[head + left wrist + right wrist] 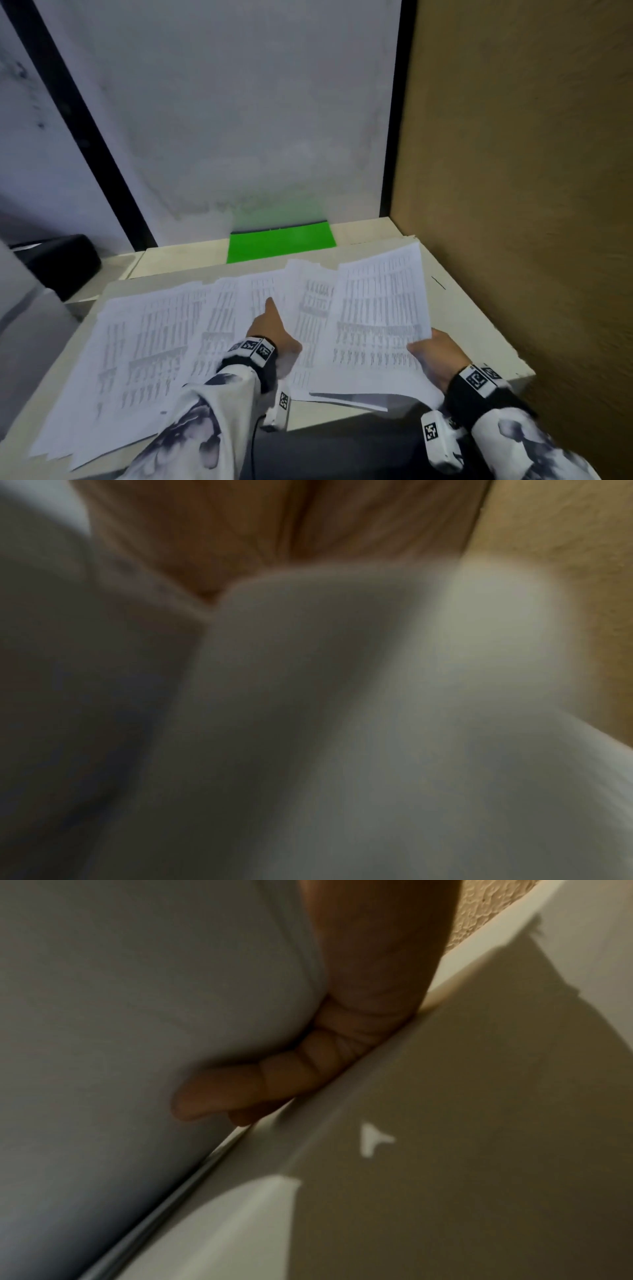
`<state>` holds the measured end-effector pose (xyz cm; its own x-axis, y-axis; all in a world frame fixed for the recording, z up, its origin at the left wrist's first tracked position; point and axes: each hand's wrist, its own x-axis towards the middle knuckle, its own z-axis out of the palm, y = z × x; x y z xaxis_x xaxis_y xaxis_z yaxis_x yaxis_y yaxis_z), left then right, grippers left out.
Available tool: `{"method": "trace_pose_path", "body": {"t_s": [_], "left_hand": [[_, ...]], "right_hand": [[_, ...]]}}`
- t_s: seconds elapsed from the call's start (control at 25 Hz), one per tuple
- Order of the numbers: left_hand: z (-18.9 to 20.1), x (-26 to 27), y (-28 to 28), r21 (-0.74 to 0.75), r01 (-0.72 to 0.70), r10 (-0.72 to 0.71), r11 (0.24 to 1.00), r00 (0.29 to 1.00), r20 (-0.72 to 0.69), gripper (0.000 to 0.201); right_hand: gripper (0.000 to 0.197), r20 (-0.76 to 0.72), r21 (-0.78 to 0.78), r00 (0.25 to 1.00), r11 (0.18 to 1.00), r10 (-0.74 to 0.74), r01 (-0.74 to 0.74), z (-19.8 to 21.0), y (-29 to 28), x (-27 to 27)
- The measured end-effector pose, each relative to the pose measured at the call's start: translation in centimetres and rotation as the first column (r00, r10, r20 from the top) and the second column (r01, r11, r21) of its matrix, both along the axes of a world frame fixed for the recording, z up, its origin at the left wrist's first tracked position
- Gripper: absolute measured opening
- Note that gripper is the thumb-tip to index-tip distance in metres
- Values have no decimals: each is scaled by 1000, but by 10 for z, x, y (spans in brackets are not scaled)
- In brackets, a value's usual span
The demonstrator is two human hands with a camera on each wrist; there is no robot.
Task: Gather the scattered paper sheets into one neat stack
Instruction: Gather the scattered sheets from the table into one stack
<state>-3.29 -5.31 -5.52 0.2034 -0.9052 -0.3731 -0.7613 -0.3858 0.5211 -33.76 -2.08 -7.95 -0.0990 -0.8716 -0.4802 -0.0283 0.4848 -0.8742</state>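
Head view: the right hand (435,356) pinches a lifted bundle of white printed sheets (380,308), while the left hand (270,329) lies flat-fingered on the spread sheets (147,342). A loose pinch could let the bundle fan apart.

White paper sheets (154,342) printed in grey columns cover a cream bench (479,329); behind lies a bright green folder (281,245), beside a tan wall (513,171). Sleeves (205,428) show white with grey-blue blotches.

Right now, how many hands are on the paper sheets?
2. The left hand lies on the spread sheets mid-desk; the right hand grips the gathered stack at right.
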Motion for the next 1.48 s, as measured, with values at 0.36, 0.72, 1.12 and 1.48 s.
{"method": "trace_pose_path", "body": {"t_s": [0.36, 0.72, 1.12, 1.48], "left_hand": [[3, -18, 3, 33, -36, 48, 999, 689, -723, 51], [43, -37, 26, -262, 97, -253, 960, 703, -665, 48], [108, 31, 48, -569, 87, -451, 818, 711, -540, 72], [103, 21, 42, -668, -296, -269, 683, 748, -607, 28]], "right_hand": [[45, 102, 28, 991, 995, 89, -92, 17, 4, -1], [30, 166, -149, 983, 987, 80, -55, 11, 15, 3], [38, 433, -440, 865, 897, 254, -43, 77, 3, 33], [23, -140, -676, 986, 718, 93, -164, 76, 18, 81]]}}
